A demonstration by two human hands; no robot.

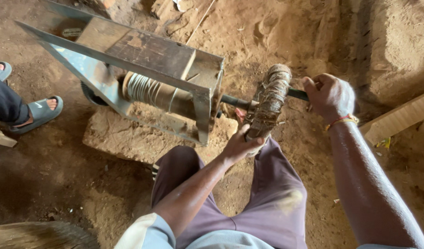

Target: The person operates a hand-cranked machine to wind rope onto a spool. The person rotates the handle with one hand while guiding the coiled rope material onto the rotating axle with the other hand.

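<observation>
A spool wrapped in coarse brown fibre rope [268,100] sits on a dark metal shaft [235,101] that sticks out of a metal frame machine [147,60]. My left hand [242,144] grips the lower end of the fibre spool from below. My right hand [329,96] is closed around the shaft's handle end on the far side of the spool. A red and yellow thread band is on my right wrist. Inside the frame a drum wound with pale cord [149,91] lies along the same axis.
The machine rests on a flat stone slab [129,136] on a dirt floor. Another person's feet in grey slide sandals [39,113] stand at the left. A wooden plank [396,121] lies at the right. My knees in purple trousers [267,198] are below the spool.
</observation>
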